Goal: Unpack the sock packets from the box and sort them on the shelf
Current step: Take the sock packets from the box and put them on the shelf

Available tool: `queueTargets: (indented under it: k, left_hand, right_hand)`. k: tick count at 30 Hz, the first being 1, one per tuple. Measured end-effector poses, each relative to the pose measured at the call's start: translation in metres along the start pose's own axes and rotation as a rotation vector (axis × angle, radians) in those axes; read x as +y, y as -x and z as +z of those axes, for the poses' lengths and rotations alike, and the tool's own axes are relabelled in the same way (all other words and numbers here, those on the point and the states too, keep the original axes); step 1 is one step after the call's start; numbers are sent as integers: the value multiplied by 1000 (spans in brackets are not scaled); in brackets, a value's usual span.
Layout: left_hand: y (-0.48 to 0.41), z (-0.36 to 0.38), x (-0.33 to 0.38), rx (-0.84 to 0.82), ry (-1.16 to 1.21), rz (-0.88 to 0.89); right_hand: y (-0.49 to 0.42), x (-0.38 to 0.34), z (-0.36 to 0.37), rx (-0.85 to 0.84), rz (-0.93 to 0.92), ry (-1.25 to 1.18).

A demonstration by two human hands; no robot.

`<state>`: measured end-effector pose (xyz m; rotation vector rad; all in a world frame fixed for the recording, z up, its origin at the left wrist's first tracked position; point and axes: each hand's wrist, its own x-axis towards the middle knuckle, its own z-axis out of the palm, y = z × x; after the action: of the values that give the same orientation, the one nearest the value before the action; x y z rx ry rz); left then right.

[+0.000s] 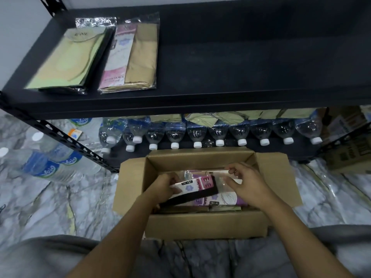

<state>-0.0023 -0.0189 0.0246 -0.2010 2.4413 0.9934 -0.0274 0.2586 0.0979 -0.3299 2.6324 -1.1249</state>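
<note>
An open cardboard box sits on the marble floor below the black shelf. Inside it lie several sock packets with pink and purple labels. My left hand grips a black-sock packet with a pink and white label, tilted up out of the pile. My right hand holds the clear plastic top end of that same packet. On the shelf's left end lie a green-card packet pile and a beige-sock packet with a pink label, side by side.
A row of water bottles lies on the lower shelf behind the box. More bottles lie on the floor at the left. Cardboard cartons stand at the right. The shelf's slotted black post runs diagonally near the box's left flap.
</note>
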Motion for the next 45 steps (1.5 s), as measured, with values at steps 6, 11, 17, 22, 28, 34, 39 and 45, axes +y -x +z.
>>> queueTargets:
  k: [6,11,17,22,28,34,39,45]
  left_hand:
    - [63,-42,25,229,238,41]
    - [112,-63,25,374,444,4]
    - [140,-70,20,511,547,13]
    - [136,-68,14,559,581,-10]
    - [122,-65,8,564,611,-22]
    - [110,-62,2,502,585,19]
    - [100,-58,4,471,638,5]
    - [93,-57,-3,449,690,-7]
  right_hand:
    - [8,-6,-20,30,6,-55]
    - [16,-6,-25,5,4,-32]
    - [20,-7,-12,-44,1,36]
    - [15,-5,4,-120,4,109]
    - [-19,8,35,-240,29,228]
    - [-50,42,69,-400,116,366]
    - [-56,72,87,-429,166,507]
    - [-56,90,105,-452,189,577]
